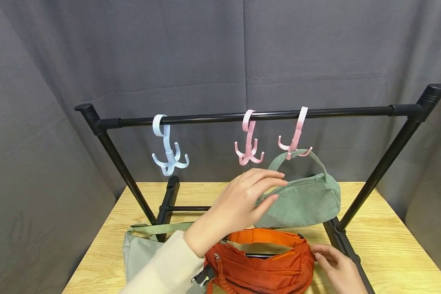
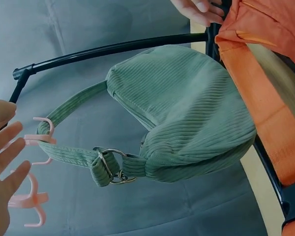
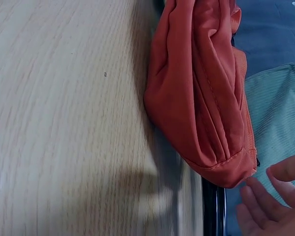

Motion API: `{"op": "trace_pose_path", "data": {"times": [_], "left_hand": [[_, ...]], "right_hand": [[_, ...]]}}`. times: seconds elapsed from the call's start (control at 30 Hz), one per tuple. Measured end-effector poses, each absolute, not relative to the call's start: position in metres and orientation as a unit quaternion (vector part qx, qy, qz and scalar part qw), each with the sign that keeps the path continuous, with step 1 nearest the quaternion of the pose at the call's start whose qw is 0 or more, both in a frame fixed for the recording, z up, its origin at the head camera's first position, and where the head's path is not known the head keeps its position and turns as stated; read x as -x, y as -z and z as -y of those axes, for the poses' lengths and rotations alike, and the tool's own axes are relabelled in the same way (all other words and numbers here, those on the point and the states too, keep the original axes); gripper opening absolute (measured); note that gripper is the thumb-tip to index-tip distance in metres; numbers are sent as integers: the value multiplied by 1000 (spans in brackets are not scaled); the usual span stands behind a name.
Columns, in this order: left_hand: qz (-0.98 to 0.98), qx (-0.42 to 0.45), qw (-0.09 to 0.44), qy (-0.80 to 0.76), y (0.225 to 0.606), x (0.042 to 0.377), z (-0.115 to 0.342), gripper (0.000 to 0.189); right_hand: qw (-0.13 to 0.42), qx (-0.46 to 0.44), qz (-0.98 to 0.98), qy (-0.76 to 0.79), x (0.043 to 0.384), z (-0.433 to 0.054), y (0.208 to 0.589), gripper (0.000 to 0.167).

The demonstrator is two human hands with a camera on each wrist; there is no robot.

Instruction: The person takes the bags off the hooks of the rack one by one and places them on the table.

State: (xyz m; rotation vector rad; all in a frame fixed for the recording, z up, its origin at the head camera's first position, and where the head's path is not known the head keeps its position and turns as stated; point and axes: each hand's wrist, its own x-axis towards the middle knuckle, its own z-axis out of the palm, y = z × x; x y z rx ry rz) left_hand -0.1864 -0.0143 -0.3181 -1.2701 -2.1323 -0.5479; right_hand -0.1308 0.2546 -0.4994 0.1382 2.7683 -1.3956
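A green corduroy handbag hangs by its strap from the right pink hook on the black rail. In front of the bag's left side in the head view is my left hand, its fingers loosely extended and holding nothing. The left wrist view shows that hand beside the strap and its metal rings. Below, an orange-red waist bag sits at the front of the rack. Fingertips of my right hand are right at its right end, thumb and fingers apart in the right wrist view.
Another pink hook and a light blue hook hang farther left on the black rack. A pale grey-green bag lies at the left on the wooden table. Grey curtain surrounds the table.
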Motion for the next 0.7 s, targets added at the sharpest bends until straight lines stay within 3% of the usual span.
{"op": "trace_pose_path", "data": {"times": [0.7], "left_hand": [[757, 525, 379, 88, 284, 206, -12, 21]], "right_hand": [[-6, -53, -893, 446, 127, -253, 505, 23]]}}
